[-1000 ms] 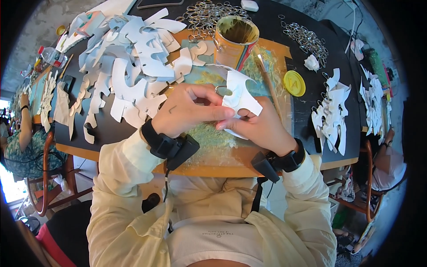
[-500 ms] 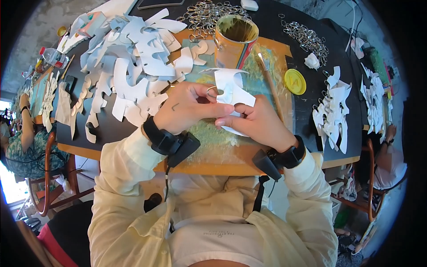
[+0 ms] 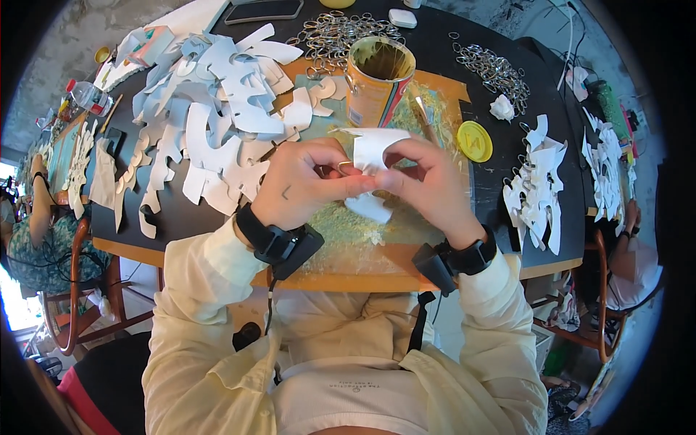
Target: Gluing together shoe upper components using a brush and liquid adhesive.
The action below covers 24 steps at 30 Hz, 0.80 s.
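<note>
Above the stained work board point(image 3: 341, 246), both my hands are closed on one white, curved cut-out piece point(image 3: 369, 149) of thin sheet material. My left hand point(image 3: 293, 181) pinches its left side, with a metal ring point(image 3: 345, 166) between the fingers. From the other side, my right hand point(image 3: 435, 188) grips the piece between thumb and bent fingers, the two thumbs nearly meeting. One part of the piece stands up above the fingers and another hangs below them. Whether the ring passes through the piece is hidden by the fingers.
A pile of white cut-outs point(image 3: 225, 94) lies left. Beyond my hands stand an open glue-smeared can point(image 3: 373, 90) and a brush point(image 3: 426, 119). A yellow lid point(image 3: 475, 141), metal rings point(image 3: 493, 72) and ringed white pieces point(image 3: 538, 185) lie right. Other people sit at both sides.
My right hand has shifted its grip upward, its fingers now bent round the upper right of the white piece. The piece has turned and its right flap is folded in. My left hand still holds the ring.
</note>
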### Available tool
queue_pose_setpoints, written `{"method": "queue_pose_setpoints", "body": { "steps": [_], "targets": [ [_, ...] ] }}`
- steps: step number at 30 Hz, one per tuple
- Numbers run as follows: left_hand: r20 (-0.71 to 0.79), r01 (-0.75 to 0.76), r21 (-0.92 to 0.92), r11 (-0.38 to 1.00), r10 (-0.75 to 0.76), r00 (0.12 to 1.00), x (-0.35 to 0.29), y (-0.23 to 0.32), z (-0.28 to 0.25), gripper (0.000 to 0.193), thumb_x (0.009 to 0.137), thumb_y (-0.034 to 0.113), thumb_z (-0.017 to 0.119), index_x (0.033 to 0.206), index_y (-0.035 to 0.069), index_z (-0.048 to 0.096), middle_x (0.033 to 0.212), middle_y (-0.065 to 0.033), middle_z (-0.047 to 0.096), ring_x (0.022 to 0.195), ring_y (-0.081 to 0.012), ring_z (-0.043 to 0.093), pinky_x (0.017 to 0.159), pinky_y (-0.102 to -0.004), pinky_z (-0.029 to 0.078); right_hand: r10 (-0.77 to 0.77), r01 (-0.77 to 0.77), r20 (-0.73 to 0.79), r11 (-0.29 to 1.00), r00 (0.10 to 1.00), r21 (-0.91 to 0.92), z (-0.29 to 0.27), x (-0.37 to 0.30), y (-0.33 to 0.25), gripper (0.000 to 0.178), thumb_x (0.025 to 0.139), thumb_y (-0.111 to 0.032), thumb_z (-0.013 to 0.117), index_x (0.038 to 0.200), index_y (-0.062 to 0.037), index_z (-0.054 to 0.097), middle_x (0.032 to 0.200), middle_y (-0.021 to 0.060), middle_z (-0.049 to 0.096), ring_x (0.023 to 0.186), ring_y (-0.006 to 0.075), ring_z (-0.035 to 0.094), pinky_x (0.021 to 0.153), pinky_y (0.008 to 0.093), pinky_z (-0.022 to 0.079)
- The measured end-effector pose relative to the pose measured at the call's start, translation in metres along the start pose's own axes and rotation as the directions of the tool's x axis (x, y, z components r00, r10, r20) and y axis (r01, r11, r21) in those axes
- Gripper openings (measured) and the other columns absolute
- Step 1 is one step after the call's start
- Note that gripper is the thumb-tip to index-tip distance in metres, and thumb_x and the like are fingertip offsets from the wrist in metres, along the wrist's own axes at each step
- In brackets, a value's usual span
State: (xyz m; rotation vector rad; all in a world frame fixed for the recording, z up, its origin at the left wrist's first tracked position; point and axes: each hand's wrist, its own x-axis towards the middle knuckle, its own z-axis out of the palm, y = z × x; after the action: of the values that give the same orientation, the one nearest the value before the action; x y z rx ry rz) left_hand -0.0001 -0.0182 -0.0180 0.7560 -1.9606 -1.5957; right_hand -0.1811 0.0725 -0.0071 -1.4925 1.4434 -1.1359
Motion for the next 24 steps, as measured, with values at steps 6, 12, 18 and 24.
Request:
{"method": "queue_pose_setpoints", "body": {
  "steps": [6, 12, 18, 24],
  "targets": [
    [0.093, -0.032, -0.047, 0.998, 0.036, 0.995, 0.002, 0.003, 0.002, 0.030, 0.078, 0.026, 0.075, 0.081, -0.002, 0.065, 0.077, -0.0023, 0.060, 0.066, -0.0079, 0.054, 0.061, -0.0217, 0.044, 0.189, -0.173, -0.092, 0.972, 0.978, 0.162, 0.004, -0.002, -0.009, 0.019, 0.080, -0.018, 0.072, 0.081, 0.0002, 0.070, 0.070, 0.0004, 0.060, 0.063, 0.0034, 0.049, 0.056, 0.0189, 0.039],
    [0.229, 0.354, -0.637, 0.685, -0.270, 0.935, 0.003, 0.005, 0.004, 0.033, 0.087, 0.035, 0.064, 0.096, 0.003, 0.066, 0.084, -0.0021, 0.064, 0.077, -0.0088, 0.059, 0.069, -0.0218, 0.047, 0.216, -0.107, -0.274, 0.925, 0.937, 0.365, 0.002, 0.000, -0.002, 0.019, 0.084, -0.018, 0.069, 0.081, 0.0002, 0.070, 0.064, -0.0044, 0.058, 0.060, 0.0015, 0.046, 0.054, 0.0180, 0.034],
    [0.262, 0.246, -0.254, 0.935, -0.178, 0.949, 0.003, -0.004, 0.001, 0.031, 0.088, 0.032, 0.064, 0.100, 0.003, 0.066, 0.086, -0.0019, 0.066, 0.075, -0.0082, 0.060, 0.069, -0.0219, 0.049, -0.140, 0.060, -0.210, 0.935, 0.968, -0.348, -0.015, -0.002, -0.009, 0.024, 0.090, -0.024, 0.058, 0.091, -0.0023, 0.068, 0.078, 0.0097, 0.061, 0.066, 0.0213, 0.059, 0.062, 0.0293, 0.043],
    [0.150, 0.263, -0.388, 0.883, -0.221, 0.964, 0.006, -0.005, 0.008, 0.030, 0.089, 0.026, 0.063, 0.104, 0.001, 0.064, 0.089, -0.0038, 0.065, 0.078, -0.0097, 0.061, 0.070, -0.0241, 0.050, 0.173, -0.386, -0.349, 0.521, 0.921, -0.761, -0.039, -0.043, -0.020, 0.027, 0.085, -0.030, 0.061, 0.090, -0.0043, 0.057, 0.085, 0.0138, 0.062, 0.077, 0.0287, 0.063, 0.057, 0.0399, 0.047]
  ]
}}
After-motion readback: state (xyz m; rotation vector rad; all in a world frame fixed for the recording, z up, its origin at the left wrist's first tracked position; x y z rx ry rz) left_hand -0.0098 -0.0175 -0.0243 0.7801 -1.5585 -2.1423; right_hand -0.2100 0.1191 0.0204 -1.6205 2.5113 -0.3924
